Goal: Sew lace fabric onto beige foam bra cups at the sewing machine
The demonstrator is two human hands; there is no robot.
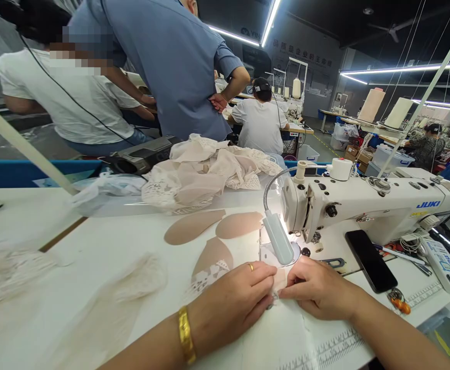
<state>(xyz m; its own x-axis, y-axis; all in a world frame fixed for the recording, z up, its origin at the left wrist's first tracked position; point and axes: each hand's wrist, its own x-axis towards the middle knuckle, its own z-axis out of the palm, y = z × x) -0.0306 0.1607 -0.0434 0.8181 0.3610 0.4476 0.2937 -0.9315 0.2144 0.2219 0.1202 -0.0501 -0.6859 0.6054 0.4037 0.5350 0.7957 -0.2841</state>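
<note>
My left hand [240,298], with a ring and a gold bangle, has its fingers pressed together on the left edge of a small beige fabric piece [280,281]. From the other side my right hand [321,288] pinches the same piece, fingers curled. Much of the fabric is hidden under my fingers. Both hands are just in front of the needle area of a white sewing machine [363,200]. A grey lamp head [278,239] hangs over that spot, blocking the needle. Beside my left hand lies a beige cut piece with lace [212,257].
Two more beige cut pieces [194,227] lie behind. A heap of lace fabric [213,172] sits at the back, sheer fabric [120,293] at left. A phone [370,259] and an orange trinket [400,305] are at right. People [163,67] are beyond the table.
</note>
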